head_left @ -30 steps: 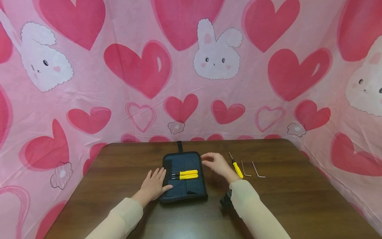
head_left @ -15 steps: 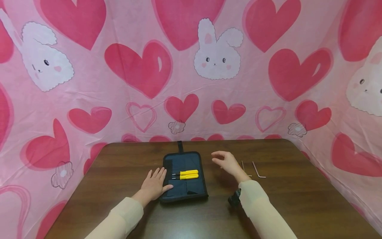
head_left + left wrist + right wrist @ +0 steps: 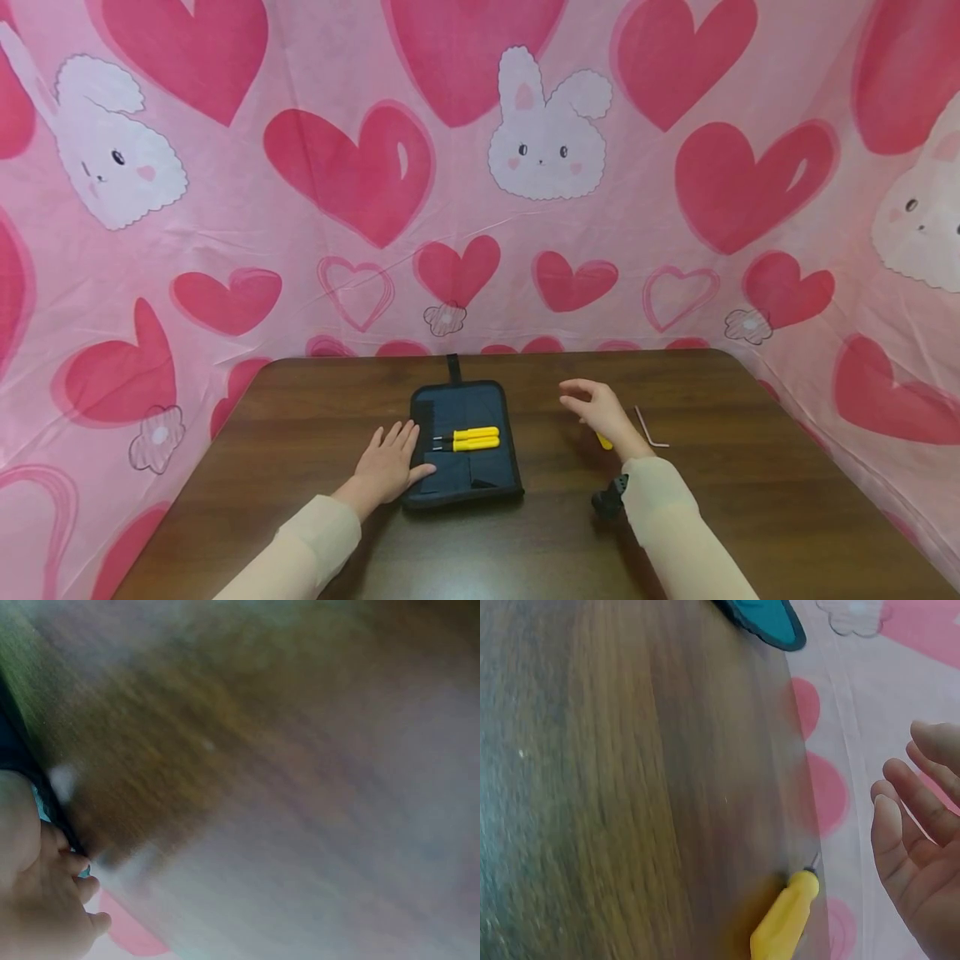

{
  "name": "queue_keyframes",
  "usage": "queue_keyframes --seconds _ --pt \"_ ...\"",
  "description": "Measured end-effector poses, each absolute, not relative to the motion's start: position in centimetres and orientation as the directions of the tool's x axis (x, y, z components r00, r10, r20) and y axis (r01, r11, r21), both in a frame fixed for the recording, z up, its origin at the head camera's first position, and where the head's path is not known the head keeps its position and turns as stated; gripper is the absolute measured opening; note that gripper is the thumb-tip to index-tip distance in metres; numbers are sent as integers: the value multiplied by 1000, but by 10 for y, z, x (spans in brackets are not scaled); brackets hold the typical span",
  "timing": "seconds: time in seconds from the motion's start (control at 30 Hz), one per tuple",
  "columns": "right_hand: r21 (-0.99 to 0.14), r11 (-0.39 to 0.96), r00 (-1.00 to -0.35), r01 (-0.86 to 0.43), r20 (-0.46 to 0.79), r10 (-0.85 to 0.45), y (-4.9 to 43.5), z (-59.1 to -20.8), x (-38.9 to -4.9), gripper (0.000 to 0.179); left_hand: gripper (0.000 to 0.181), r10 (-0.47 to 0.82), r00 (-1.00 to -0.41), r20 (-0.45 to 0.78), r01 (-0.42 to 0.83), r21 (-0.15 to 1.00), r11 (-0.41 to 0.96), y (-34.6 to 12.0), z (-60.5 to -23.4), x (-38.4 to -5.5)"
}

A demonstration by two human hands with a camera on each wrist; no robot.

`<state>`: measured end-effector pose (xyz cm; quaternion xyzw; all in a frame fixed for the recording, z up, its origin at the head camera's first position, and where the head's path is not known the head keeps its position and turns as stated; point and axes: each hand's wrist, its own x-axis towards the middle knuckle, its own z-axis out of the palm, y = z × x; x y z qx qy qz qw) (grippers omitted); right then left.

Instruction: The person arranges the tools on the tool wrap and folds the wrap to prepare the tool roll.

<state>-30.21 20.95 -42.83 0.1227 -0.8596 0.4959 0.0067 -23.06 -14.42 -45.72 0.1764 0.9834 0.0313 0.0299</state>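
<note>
An unfolded dark blue zip tool case (image 3: pixel 450 483) lies on the table in the head view. My left hand (image 3: pixel 386 463) rests flat along its left edge, fingers straight. Two yellow-handled screwdrivers (image 3: pixel 476 439) sit side by side in the case. My right hand (image 3: pixel 602 412), holding nothing, hovers with loosely bent fingers right of the case. Beneath it shows the handle of a loose yellow screwdriver (image 3: pixel 604 442), mostly hidden in the head view. In the right wrist view this screwdriver (image 3: pixel 783 922) lies on the wood, apart from the fingers. An L-shaped hex key (image 3: pixel 650 427) lies just beyond the hand.
The brown wooden table (image 3: pixel 330 392) reaches back to a pink curtain (image 3: pixel 465 217) printed with hearts and rabbits. A black strap (image 3: pixel 453 368) sticks out from the case's far edge. The second hex key is hidden by my right hand.
My right hand has moved rightward, away from the case's right edge to above the loose screwdriver and hex keys. My left hand and the case have stayed put.
</note>
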Motion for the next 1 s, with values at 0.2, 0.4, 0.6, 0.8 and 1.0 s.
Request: queue_keyframes --seconds 0.2,0.4,0.6,0.8,1.0 --pt "-851 503 -985 -151 91 -144 225 -430 -301 41 74 347 -937 -46 343 73 937 -144 -457 -229" --pt "-862 499 -994 -90 45 -101 237 -436 -304 44 74 345 -938 -40 341 77 937 -143 -456 -229" --pt "-855 516 -997 -59 23 -76 243 -443 -304 41 74 348 -937 -33 344 83 935 -144 -460 -232" --pt "-835 548 -998 -48 13 -68 247 -447 -301 39 78 355 -934 -35 352 63 934 -146 -463 -233" --pt "-810 585 -997 -49 8 -73 250 -452 -298 39 76 349 -937 -34 345 89 935 -146 -460 -231"
